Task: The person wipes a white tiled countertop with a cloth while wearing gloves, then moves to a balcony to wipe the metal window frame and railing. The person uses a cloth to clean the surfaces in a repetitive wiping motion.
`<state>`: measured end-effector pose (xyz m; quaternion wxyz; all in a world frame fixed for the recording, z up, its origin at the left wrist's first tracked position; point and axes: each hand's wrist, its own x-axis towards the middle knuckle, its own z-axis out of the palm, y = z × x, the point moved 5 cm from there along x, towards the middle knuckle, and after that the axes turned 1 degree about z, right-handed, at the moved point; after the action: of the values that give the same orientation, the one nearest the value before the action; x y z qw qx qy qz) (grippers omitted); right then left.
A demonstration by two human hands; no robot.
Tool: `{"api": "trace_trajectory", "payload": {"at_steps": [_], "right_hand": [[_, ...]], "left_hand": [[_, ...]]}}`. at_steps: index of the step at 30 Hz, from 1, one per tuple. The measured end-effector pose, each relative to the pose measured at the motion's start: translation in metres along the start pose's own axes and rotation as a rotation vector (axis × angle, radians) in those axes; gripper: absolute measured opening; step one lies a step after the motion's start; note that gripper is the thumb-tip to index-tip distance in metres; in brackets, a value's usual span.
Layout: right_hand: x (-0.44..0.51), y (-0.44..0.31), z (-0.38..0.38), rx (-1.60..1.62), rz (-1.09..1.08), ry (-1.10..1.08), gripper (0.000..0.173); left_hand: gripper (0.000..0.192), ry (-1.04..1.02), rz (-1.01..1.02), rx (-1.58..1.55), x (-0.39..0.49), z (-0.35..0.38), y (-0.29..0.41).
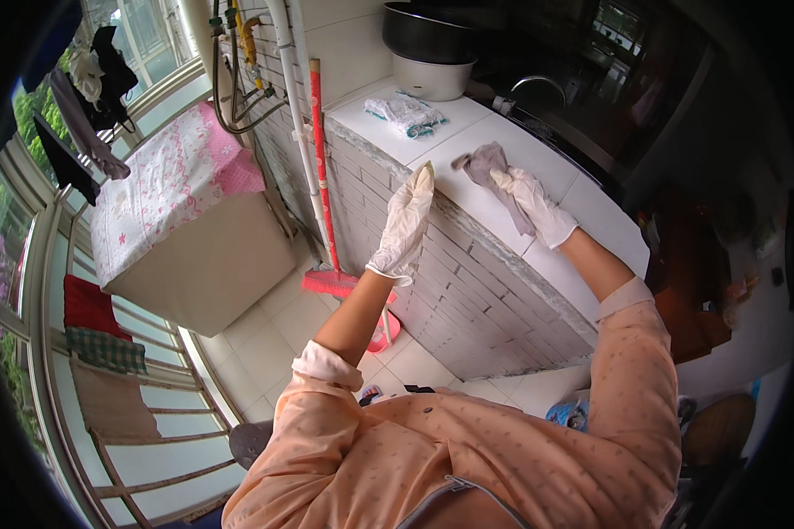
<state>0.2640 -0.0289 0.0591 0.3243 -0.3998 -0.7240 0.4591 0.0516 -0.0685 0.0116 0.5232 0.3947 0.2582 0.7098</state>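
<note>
My right hand (529, 202), in a thin whitish glove, grips a grey-mauve cloth (489, 168) over the white tiled counter (569, 264). The cloth hangs crumpled on both sides of my fingers; whether it touches the tiles I cannot tell. My left hand (409, 215), gloved alike, is raised by the counter's rough front edge, its fingers together and pointing away from me. Whether something thin lies between its fingertips cannot be made out. Farther back on the counter lies a folded white cloth with teal edging (407, 114).
A black pot (427, 33) sits on a white one (433, 76) at the counter's back, near a curved faucet (539, 82). A red-handled broom (321, 165) leans by the brick-patterned wall. A flowered cover (165, 185) drapes a box-shaped thing at left; laundry hangs by the windows.
</note>
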Motion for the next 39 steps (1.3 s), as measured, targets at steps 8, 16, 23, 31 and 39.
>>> {"api": "trace_trajectory", "payload": {"at_steps": [8,16,23,31,39], "right_hand": [[0.027,-0.073,0.146,0.697,0.109,-0.542,0.045],[0.015,-0.131,0.342,0.498,-0.063,-0.998,0.031],[-0.046,-0.208,0.466,0.529,-0.020,-1.183,0.025],[-0.086,-0.247,0.614,0.451,-0.174,-1.276,0.019],[-0.127,-0.287,0.723,0.865,0.159,-1.578,0.023]], "left_hand": [[0.048,0.337,-0.080,0.139,-0.084,-0.062,0.057],[0.051,0.591,0.060,0.153,-0.226,-0.118,0.182],[0.008,0.891,0.381,0.155,-0.369,-0.230,0.248],[0.016,1.086,0.592,0.212,-0.495,-0.258,0.343],[0.015,1.368,0.505,0.622,-0.574,-0.225,0.420]]}}
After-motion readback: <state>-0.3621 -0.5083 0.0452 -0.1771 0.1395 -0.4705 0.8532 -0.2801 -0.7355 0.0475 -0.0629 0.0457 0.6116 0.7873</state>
